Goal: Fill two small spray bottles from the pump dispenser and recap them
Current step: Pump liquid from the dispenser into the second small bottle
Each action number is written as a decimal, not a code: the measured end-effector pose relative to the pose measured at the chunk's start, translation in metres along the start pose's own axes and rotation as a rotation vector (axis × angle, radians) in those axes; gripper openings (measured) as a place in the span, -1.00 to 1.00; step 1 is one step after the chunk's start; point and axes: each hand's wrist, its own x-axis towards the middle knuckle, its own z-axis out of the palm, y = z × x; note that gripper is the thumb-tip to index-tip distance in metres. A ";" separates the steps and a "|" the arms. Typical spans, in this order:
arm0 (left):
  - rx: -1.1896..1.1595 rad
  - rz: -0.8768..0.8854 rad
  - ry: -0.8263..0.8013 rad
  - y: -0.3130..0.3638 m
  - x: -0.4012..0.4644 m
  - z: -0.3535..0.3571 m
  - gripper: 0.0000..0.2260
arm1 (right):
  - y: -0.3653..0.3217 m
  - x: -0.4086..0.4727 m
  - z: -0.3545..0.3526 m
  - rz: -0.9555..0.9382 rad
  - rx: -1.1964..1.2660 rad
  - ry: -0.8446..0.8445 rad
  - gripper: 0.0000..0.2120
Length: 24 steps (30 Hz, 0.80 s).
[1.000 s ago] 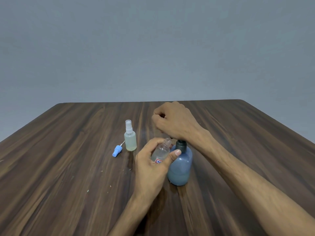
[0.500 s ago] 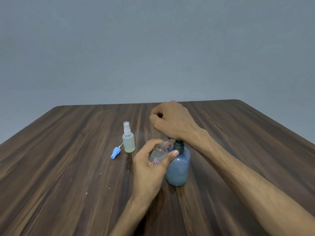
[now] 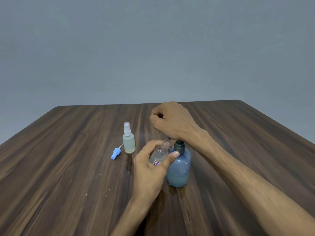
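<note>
Bottle (image 3: 159,155), uncapped and clear, tilts in the left hand (image 3: 150,169), fingers and thumb curled round it, open neck up against the dispenser (image 3: 179,169) just beside it. Dispenser: blue, dark collar, upright on the table (image 3: 68,176). Right hand (image 3: 172,123) sits on the pump top, fingers curled into a loose fist; pump head hidden beneath it, so grip cannot be told. Second bottle (image 3: 129,139), capped, pale liquid inside, stands upright to the left. Blue spray cap (image 3: 115,153) lies on its side just beside that bottle.
</note>
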 end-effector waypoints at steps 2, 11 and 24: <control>0.002 -0.001 -0.003 0.000 0.000 0.000 -0.82 | 0.001 -0.002 0.004 0.014 0.000 -0.036 -0.70; -0.017 -0.009 0.006 0.000 0.000 0.000 -0.83 | 0.001 0.000 0.001 0.018 0.028 -0.017 -0.70; -0.020 -0.004 0.003 0.001 -0.001 0.000 -0.84 | -0.002 -0.004 0.002 0.026 0.000 -0.035 -0.70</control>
